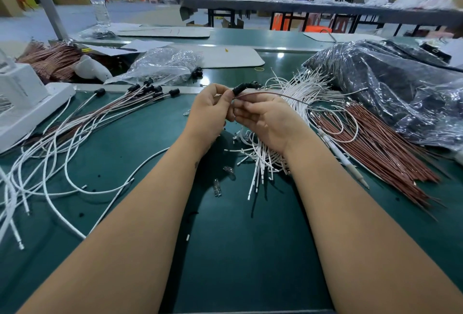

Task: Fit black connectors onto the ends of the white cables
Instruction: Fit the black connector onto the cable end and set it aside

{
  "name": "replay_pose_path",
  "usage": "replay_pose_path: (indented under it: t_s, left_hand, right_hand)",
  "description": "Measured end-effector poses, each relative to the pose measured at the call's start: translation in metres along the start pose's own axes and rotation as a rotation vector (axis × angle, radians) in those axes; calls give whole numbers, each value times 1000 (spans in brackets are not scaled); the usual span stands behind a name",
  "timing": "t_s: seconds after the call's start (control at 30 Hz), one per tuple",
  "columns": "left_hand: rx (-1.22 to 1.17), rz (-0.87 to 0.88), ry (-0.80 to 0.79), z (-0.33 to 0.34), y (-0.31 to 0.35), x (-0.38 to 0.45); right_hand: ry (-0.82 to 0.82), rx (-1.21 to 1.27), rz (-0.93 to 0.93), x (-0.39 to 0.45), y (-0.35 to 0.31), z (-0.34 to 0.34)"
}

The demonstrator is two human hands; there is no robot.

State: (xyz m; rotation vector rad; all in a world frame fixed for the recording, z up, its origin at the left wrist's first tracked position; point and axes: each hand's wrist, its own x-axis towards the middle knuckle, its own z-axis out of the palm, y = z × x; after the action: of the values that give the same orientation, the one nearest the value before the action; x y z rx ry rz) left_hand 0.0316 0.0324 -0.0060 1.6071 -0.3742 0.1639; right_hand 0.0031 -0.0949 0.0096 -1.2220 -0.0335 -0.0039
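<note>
— Which step was in hand?

— The fitting itself, by my reading. The left hand (209,110) pinched a black connector (239,90) at its fingertips, held up above the middle of the green table (250,251). The right hand (265,120) had its grip closed on a thin reddish-brown wire (288,97) whose end met the connector; whether a white cable was in there too, I couldn't tell.

— And the stock?

— Loose white cables (295,88) lay fanned just beyond and right of the hands; finished leads with connectors on (140,90) trailed away far left.

— What did the next move call for?

— Probably lining the terminal up with the connector's opening, pushing it straight home, then laying the lead aside left.
</note>
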Motion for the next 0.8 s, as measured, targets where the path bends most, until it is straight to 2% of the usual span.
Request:
replay_pose_path:
  t_s: [0.1, 0.37, 0.63, 0.8]
  left_hand:
    - [-15, -2, -16, 0, 1, 0]
    - [21, 3, -29, 0, 2, -1]
    - [66, -60, 33, -12, -2, 4]
    - [158, -54, 54, -20, -5, 5]
  right_hand:
    - [6, -79, -16, -1, 2, 3]
    - [29, -44, -28, 0, 3, 1]
    - [335, 39, -165, 5, 0, -1]
    - [416, 60, -235, 4, -2, -8]
